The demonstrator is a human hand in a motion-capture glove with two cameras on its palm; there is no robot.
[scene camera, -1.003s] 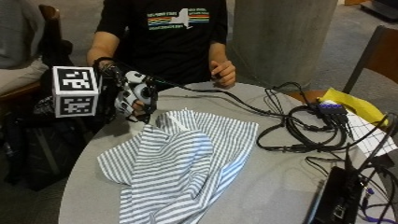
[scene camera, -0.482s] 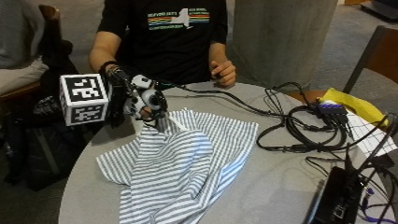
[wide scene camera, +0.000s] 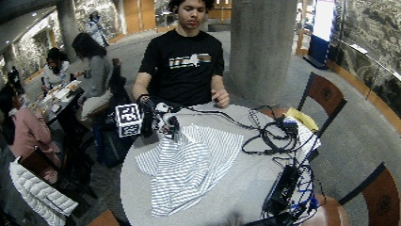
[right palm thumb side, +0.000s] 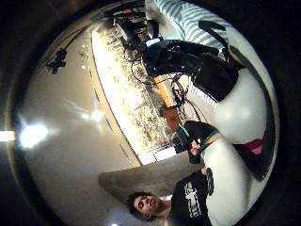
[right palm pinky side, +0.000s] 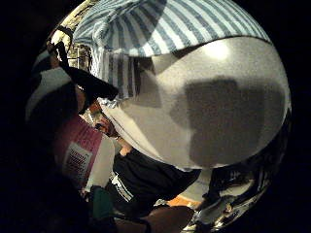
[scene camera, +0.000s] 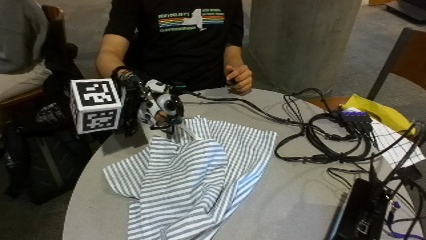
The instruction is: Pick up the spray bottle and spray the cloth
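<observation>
A blue-and-white striped cloth [scene camera: 193, 185] lies crumpled on the round grey table [scene camera: 293, 200], also seen in the wide outside view as the cloth [wide scene camera: 181, 165]. My gloved right hand [scene camera: 150, 107] hovers at the cloth's far left corner and grips a spray bottle. The little finger side palm view shows the bottle's pink barcode label [right palm pinky side: 75, 155] close to the palm, with the cloth [right palm pinky side: 160, 24] beyond. The bottle's black spray head [right palm thumb side: 188, 56] shows in the thumb side palm view. From outside, the hand hides most of the bottle. The bare left hand [scene camera: 238, 79] rests at the table's far edge.
A tangle of black cables [scene camera: 319, 140] covers the right side of the table. A black device [scene camera: 359, 210] sits near the front right edge, with yellow material [scene camera: 376, 112] and papers beside it. A chair [scene camera: 399, 60] and a concrete pillar [scene camera: 299, 40] stand behind.
My right hand has shifted a little to the right, closer to the cloth's corner. The cloth and the bare hand have stayed put.
</observation>
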